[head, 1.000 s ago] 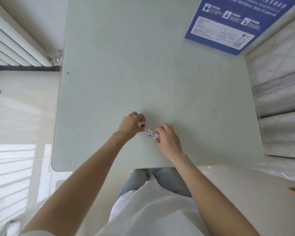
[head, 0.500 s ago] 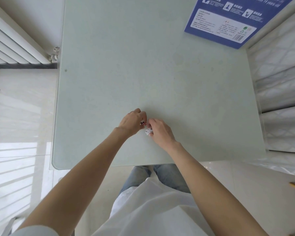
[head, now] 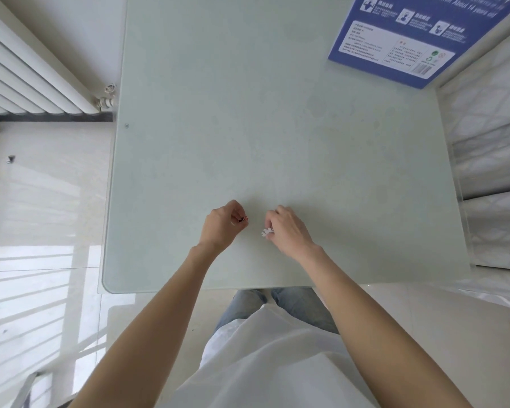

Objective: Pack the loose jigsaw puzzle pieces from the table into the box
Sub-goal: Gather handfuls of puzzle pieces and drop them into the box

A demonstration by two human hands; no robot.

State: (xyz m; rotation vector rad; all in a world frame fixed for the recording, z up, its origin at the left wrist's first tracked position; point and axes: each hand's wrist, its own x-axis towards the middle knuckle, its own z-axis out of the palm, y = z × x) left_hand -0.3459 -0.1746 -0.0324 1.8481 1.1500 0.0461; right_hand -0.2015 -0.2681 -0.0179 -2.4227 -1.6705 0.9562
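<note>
Mostly pale bench [head: 277, 113] fills the view, with the blue box [head: 418, 39] at one o'clock. Near six o'clock, the left hand [head: 223, 226] pinches a dark piece [head: 242, 219]; just beside it, the right hand [head: 287, 228] pinches white pieces [head: 267, 232].

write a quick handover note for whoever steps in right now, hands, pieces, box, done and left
Left hand: pinches a dark piece.
Right hand: pinches white pieces.
Both hands are over the near middle of the table.
Box: far right corner of the table, printed face up.
Done: no loose pieces show on the table.
Left: carry both handfuls to the box and put them in.
</note>
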